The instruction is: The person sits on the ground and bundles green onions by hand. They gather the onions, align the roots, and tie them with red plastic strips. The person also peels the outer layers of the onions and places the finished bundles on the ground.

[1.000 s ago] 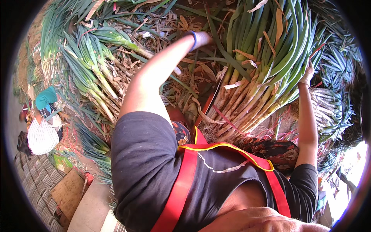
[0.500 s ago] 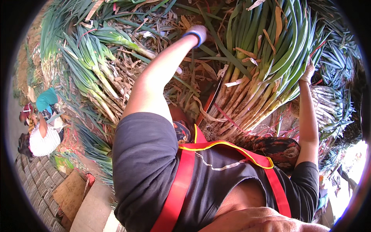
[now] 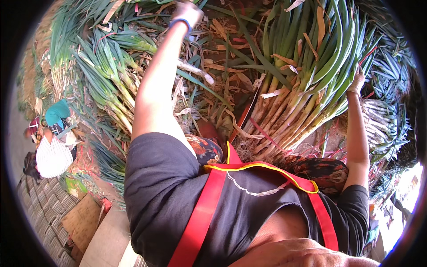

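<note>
A large bundle of green onions (image 3: pixel 307 91) lies in front of me, green leaves toward the top and pale, rooty ends close to my lap. My right hand (image 3: pixel 357 83) is at the right edge of its leaves, closed on them beside a red tie (image 3: pixel 368 54); part of its fingers is hidden. At the upper left, my left hand (image 3: pixel 187 14) is stretched over the scattered green onions and dry leaves; motion smears its fingers. A blue band (image 3: pixel 181 22) circles the left wrist. Below that forearm lies a loose green onion stalk (image 3: pixel 195 71).
More green onions (image 3: pixel 109 80) are heaped at the left. Another bundle (image 3: pixel 378 122) lies at the far right. Dry husks (image 3: pixel 222 66) litter the ground between. Two people (image 3: pixel 53 142) are at the far left, near a board (image 3: pixel 82 222).
My left hand has swung left and upward, away from the big bundle, uncovering the loose stalk. My right hand stays at the bundle's edge.
</note>
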Action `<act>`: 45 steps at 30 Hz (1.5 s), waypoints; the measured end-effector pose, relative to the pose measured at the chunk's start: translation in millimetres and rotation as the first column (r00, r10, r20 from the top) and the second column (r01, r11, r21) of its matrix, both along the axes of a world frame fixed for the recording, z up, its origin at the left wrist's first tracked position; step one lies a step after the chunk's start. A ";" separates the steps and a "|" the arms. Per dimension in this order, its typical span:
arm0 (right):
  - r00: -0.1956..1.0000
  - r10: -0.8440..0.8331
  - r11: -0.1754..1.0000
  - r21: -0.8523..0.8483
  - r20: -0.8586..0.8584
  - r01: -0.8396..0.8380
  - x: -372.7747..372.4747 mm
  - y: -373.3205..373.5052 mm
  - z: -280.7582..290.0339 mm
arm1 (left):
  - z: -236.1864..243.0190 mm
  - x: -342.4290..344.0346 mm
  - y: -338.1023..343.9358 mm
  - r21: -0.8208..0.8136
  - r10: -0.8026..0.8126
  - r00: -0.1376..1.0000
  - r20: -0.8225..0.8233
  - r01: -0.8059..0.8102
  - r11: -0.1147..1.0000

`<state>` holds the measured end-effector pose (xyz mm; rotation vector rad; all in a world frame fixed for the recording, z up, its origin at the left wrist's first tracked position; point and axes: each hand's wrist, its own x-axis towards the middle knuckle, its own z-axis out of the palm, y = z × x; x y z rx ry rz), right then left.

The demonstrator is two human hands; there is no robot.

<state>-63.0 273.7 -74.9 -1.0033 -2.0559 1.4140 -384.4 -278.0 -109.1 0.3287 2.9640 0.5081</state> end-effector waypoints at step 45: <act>0.972 -0.079 0.925 0.379 0.220 -0.011 -5.5 -29.4 37.4 | 117.0 171.2 289.2 0.724 -0.674 0.722 0.159 0.378 0.577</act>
